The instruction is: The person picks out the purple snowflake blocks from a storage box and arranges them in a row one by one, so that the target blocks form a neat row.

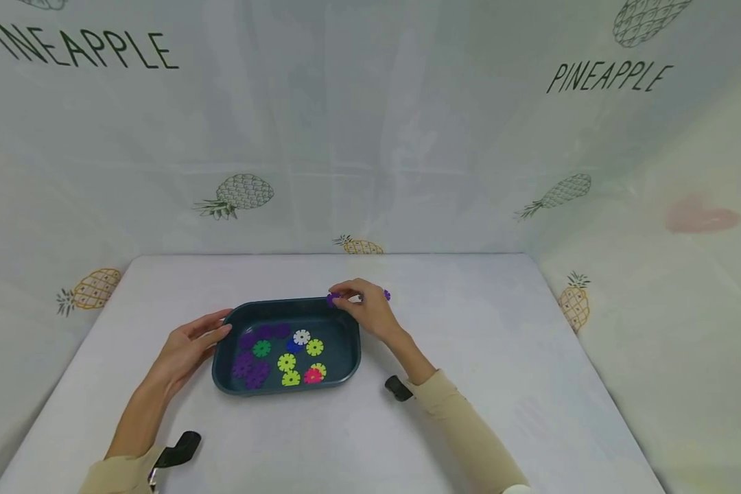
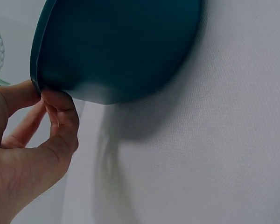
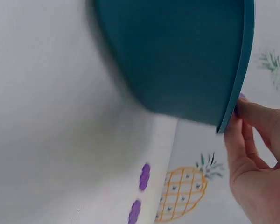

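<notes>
A dark teal tray stands on the white table, holding several small notched, flower-shaped plastic discs. Purple discs gather at its left; a green disc, a white disc, a blue disc, yellow discs and a pink disc lie farther right. At the left end, my left hand pinches the tray's rim between thumb and fingers. My right hand pinches a purple disc at the far right corner, fingertips right at the rim.
Beyond the right hand, two purple pieces lie on the table near its far edge. A pineapple-printed cloth hangs behind and beside the white table. Black wrist mounts jut from both sleeves.
</notes>
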`<state>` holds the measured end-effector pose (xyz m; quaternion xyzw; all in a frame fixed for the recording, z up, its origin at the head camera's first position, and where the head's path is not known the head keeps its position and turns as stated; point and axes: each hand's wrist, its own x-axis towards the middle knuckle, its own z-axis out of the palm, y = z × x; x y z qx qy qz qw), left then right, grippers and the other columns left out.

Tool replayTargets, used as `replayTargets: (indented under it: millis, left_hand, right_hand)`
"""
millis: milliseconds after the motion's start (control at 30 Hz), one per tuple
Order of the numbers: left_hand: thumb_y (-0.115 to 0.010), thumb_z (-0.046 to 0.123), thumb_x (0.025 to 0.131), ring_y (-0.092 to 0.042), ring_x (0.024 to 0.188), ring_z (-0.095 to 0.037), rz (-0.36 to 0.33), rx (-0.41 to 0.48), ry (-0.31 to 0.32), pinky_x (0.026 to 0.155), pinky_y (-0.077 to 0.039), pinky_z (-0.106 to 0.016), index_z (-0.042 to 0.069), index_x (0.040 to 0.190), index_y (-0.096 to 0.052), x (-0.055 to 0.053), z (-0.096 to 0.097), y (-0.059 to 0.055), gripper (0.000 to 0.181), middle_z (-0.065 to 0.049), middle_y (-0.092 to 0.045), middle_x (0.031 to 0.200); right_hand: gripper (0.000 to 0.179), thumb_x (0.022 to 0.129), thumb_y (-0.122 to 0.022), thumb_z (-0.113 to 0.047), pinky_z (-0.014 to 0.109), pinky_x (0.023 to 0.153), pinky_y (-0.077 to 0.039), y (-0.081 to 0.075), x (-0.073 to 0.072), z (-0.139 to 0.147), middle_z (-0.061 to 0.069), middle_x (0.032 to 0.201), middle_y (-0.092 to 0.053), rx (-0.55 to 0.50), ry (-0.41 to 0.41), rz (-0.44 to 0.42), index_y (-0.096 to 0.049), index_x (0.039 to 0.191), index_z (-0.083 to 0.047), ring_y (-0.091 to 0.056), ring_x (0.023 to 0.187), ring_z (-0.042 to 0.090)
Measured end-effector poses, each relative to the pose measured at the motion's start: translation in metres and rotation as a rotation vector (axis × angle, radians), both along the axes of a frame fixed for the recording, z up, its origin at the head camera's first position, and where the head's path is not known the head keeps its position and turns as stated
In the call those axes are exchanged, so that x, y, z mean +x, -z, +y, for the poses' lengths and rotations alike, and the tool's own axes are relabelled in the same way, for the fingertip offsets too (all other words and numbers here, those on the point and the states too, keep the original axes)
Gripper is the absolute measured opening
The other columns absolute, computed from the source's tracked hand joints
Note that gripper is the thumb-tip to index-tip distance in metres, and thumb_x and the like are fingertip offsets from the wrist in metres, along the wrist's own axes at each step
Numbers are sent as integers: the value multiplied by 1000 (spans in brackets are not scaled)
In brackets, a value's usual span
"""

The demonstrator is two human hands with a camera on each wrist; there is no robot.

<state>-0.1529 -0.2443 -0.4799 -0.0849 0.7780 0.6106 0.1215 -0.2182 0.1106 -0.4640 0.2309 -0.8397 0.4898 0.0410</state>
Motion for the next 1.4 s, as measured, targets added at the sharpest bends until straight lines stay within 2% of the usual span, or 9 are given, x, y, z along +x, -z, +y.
replayTargets:
  millis: [100,233,400,600,800,1100,1400]
  left_hand:
    - [-70,47,97,-53,108,-1,1,2,-5,84,-49,-15,11,155,-46,0,0,-1,73,-6,-45,142]
    - [-70,48,97,-52,109,-1,-2,2,-6,85,-48,-14,11,156,-45,-1,0,-1,74,-10,-41,149]
    - [-69,47,98,-50,113,-1,-15,0,-5,85,-47,-12,11,157,-43,1,-1,0,74,-13,-35,156]
    - [-70,47,97,-52,109,-4,-9,5,-17,85,-48,-15,12,156,-46,0,0,1,72,-6,-45,142]
    - [-70,46,97,-52,109,-4,-9,14,-16,85,-49,-17,12,155,-46,0,2,1,72,-3,-46,138]
    - [-69,48,97,-48,116,-5,-26,12,-13,85,-47,-14,13,157,-44,0,3,0,74,-9,-39,151]
    - [-69,48,97,-50,113,-4,-19,5,-12,85,-48,-15,13,156,-45,2,1,1,73,-7,-41,146]
  right_hand:
    - [20,97,-73,-10,43,91,-55,0,-6,10,8,109,-71,-10,39,13,-75,117,-7,-66,99,22]
    - [20,96,-73,-9,41,87,-57,1,-12,22,8,107,-71,-25,88,41,-76,116,-7,-66,99,22]
    - [21,96,-74,-9,42,86,-57,5,-19,36,7,106,-71,-23,134,19,-76,117,-8,-67,99,22]
    - [21,95,-73,-5,48,90,-56,12,-26,53,12,111,-71,-49,158,-7,-75,116,-3,-67,101,28]
    - [21,96,-73,-6,42,90,-57,21,-28,71,12,112,-71,-18,205,-32,-75,117,-4,-67,103,27]
    - [21,96,-73,-4,45,93,-55,32,-31,95,16,113,-72,16,278,-61,-74,116,-1,-67,104,31]
    - [22,95,-71,-2,45,92,-54,39,-33,109,19,112,-71,108,302,-107,-73,117,2,-67,104,34]
